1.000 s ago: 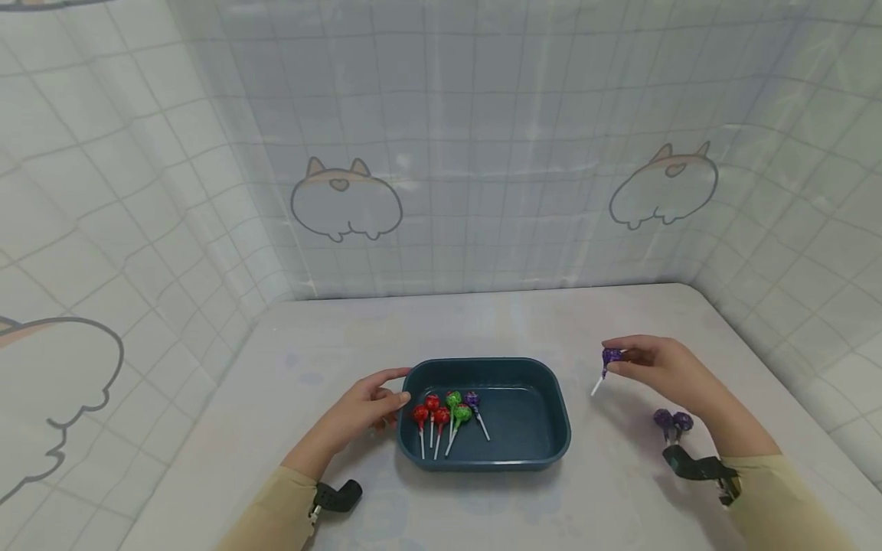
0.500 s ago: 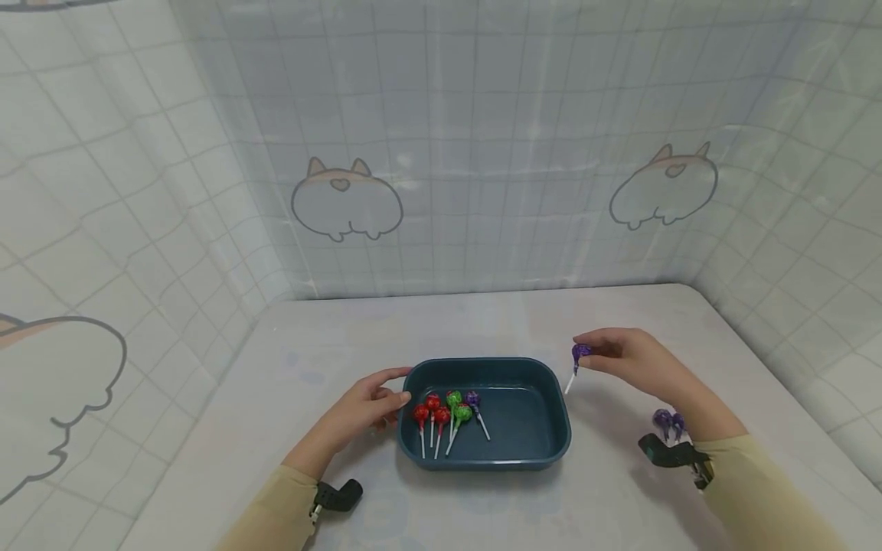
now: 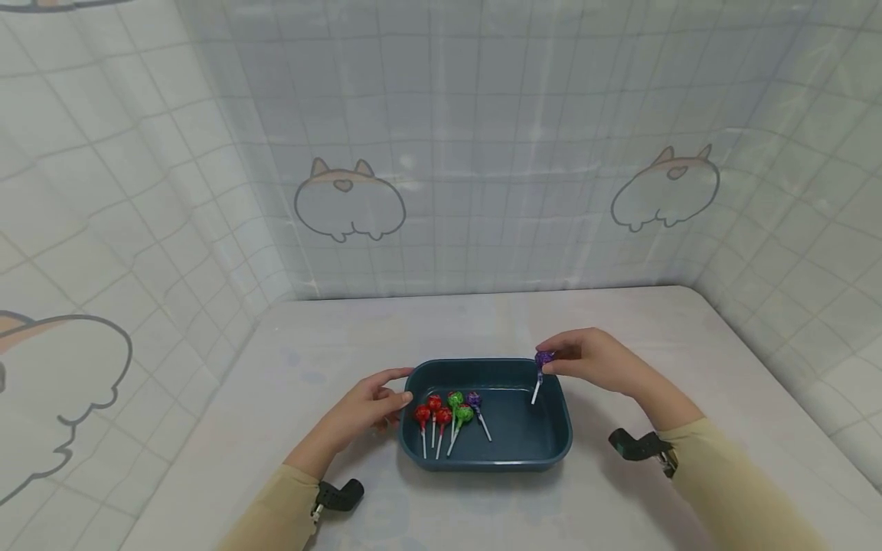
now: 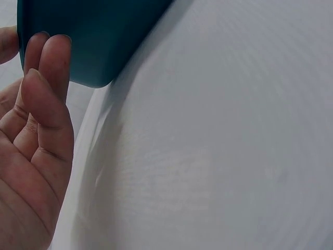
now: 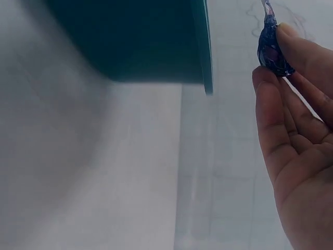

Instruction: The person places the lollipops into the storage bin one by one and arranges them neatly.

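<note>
Hovering over the teal tray's (image 3: 551, 451) far right corner, a purple lollipop (image 3: 543, 358) was pinched by the right hand (image 3: 592, 361); the tray's left rim was touched by the relaxed left hand (image 3: 365, 409). Lowering and release were judged next.

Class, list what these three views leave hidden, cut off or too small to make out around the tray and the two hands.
- Head view: print on the wrapped lollipops inside the dark teal plastic tray is too small to read.
- Left wrist view: the tray's inside is out of sight; only its outer corner shows beside the left hand.
- Right wrist view: the purple wrapped lollipop pinched by the right hand has its stick hidden behind fingers.
</note>
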Tool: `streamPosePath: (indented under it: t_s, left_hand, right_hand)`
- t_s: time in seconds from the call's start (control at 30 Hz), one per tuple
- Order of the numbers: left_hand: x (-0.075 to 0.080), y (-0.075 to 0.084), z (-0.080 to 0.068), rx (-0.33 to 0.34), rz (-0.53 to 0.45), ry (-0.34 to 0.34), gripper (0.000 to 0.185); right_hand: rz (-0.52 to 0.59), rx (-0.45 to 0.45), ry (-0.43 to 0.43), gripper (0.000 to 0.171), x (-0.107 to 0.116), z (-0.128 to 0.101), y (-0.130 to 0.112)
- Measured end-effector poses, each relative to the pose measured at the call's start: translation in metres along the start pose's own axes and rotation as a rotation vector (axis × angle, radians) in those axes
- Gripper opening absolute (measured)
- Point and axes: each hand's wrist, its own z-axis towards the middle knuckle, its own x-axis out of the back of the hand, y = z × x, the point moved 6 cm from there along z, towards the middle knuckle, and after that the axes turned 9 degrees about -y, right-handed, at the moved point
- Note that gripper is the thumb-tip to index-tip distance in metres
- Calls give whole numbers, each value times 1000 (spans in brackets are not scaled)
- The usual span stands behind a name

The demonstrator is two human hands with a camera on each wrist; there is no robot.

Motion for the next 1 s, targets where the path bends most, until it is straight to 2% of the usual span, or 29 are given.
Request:
streamPosePath:
  t_s: [0.2, 0.73, 1.0]
  left_hand:
    - [0, -1, 0, -4, 0, -1, 55]
    - [0, 4, -2, -23, -21, -11, 58]
    - [1, 5, -3, -16, -23, -13, 57]
  right_hand:
    - [-14, 77, -51, 37, -11, 14, -15]
    - [-71, 153, -200, 31, -37, 42, -36]
    - [-100, 123, -295, 23, -47, 50, -40]
